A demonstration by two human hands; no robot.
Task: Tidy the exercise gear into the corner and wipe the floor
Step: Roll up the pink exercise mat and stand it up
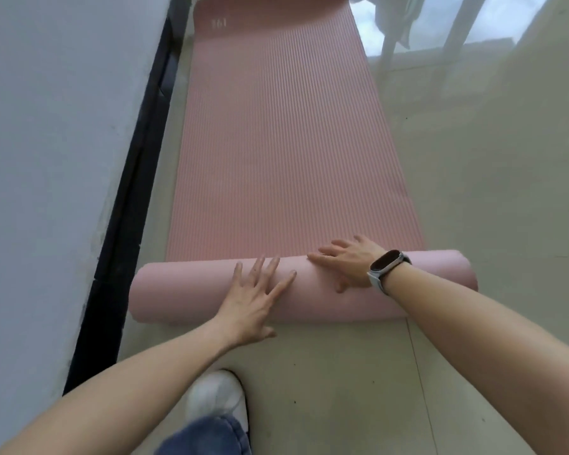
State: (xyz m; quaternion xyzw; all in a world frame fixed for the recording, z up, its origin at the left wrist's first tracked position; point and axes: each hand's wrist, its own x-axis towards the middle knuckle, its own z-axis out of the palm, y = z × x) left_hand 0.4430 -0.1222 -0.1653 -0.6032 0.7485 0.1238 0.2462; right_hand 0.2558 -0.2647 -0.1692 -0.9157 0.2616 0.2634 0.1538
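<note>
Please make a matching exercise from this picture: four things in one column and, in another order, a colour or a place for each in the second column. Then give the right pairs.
Column one:
1. yoga mat
2. watch
3. shoe
4. baseboard

Column two:
A. black, along the wall at the left
B. white, on the floor at the bottom of the picture
C. pink, partly rolled under both hands
D. on the right wrist

Right pairs: 1-C, 2-D, 3-B, 4-A. The left hand and the right hand lie flat on the roll.
</note>
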